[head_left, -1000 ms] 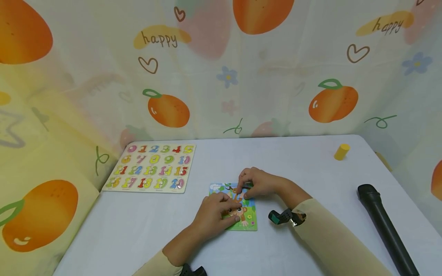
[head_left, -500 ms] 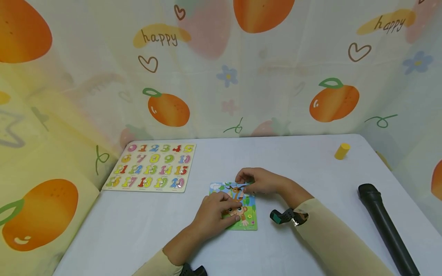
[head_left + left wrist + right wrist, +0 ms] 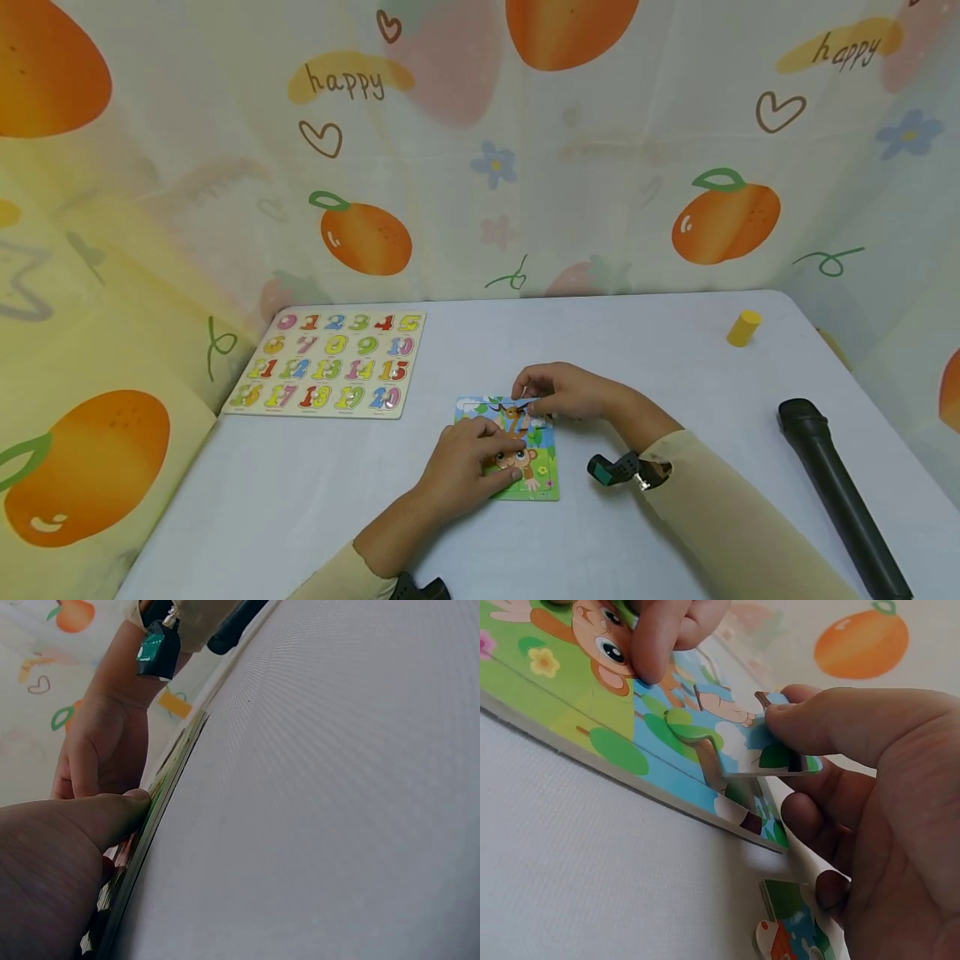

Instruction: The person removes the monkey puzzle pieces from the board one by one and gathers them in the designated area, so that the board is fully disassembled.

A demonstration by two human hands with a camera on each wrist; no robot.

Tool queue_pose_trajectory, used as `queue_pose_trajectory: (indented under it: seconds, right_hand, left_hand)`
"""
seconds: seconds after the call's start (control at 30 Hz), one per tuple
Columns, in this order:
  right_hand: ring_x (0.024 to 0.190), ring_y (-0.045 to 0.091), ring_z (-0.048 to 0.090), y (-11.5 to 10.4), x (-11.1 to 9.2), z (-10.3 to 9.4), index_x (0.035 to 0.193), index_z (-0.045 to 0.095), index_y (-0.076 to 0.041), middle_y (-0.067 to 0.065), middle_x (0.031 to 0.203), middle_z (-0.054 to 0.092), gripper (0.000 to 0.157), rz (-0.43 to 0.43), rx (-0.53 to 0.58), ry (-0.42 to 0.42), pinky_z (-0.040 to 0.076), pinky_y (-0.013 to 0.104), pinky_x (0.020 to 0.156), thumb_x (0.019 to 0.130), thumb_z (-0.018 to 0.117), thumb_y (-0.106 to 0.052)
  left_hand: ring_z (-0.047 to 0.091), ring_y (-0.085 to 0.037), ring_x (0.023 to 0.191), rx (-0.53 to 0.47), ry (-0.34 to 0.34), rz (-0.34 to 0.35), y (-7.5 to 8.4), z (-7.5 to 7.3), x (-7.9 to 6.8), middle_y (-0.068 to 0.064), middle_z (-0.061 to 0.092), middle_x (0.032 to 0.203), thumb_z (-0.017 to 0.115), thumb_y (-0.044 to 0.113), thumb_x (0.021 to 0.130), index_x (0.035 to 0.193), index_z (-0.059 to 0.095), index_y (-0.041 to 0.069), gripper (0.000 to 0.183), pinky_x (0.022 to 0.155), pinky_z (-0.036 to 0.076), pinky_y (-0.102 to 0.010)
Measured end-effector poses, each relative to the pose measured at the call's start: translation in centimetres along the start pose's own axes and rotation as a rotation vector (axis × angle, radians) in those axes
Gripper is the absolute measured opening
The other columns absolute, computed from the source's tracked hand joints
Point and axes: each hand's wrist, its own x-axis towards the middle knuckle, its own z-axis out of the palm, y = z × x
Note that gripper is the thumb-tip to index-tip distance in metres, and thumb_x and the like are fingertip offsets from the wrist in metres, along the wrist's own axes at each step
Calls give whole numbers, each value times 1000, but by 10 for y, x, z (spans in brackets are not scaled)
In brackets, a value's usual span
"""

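Note:
A small jigsaw puzzle with a cartoon monkey picture [image 3: 543, 483] lies in front of me. My left hand [image 3: 468, 467] rests on its left side, and in the left wrist view the thumb [image 3: 124, 810] lies against the puzzle's edge. At the far right corner, my right hand [image 3: 570, 392] pinches a jigsaw piece [image 3: 731, 739] between thumb and fingers. The piece is tilted up, with a gap beneath it in the board. Below the right fingers shows another colourful piece [image 3: 799, 919]; I cannot tell whether it is held or lying.
A number board [image 3: 326, 362] lies at the back left of the white table [image 3: 487, 350]. To the right are a yellow cylinder [image 3: 743, 328] and a long black microphone-like stick [image 3: 840, 496]. A fruit-print curtain [image 3: 585, 208] hangs behind the table.
The right hand has drawn back slightly from the puzzle's middle to its far right corner, uncovering more of the picture. The left hand has stayed in place.

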Motion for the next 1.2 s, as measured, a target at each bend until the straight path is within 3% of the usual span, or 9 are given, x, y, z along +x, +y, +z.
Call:
queue_pose_trajectory:
  seconds: [0.17,0.33,0.47,0.6,0.93,1.2]
  right_hand:
    - [58,15,44,-1,0,-2,120,72,-10,5,97,65,21,33,49,5,38,27,51,100,71,-5]
    - [51,15,40,-1,-2,-4,122,71,-10,6,101,66,22,58,88,9,37,27,45,100,71,-6]
    - [75,18,55,-1,-5,-9,121,71,-8,4,103,68,21,33,62,32,47,31,64,99,73,-7]
    - [100,24,58,0,-9,-15,119,72,-6,3,106,70,21,6,15,61,47,39,89,98,74,-6]
    - [101,25,58,4,-27,-30,119,73,-5,4,107,70,21,24,-20,109,47,44,92,98,73,-5]
    - [99,26,56,12,-49,-44,119,72,-4,6,104,67,22,67,-21,160,47,38,86,98,74,-8]
  left_hand:
    - [56,-9,96,5,24,24,-2,2,-1,9,66,108,90,33,88,118,84,27,31,86,45,-38]
    - [56,-9,95,-2,31,33,-2,2,-1,9,66,106,90,33,88,118,84,27,31,84,44,-38]
    - [54,-8,93,-9,25,27,-1,1,-1,9,66,106,89,34,88,118,84,27,31,84,44,-36]
    - [55,-8,93,-8,20,18,-1,1,-1,10,65,105,90,35,88,118,84,28,31,85,44,-36]
    - [56,-9,94,14,39,34,-3,3,-1,8,67,107,90,34,88,118,85,27,32,83,44,-37]
    - [56,-9,94,16,37,32,-2,3,-1,9,67,107,90,35,88,119,84,28,32,83,44,-36]
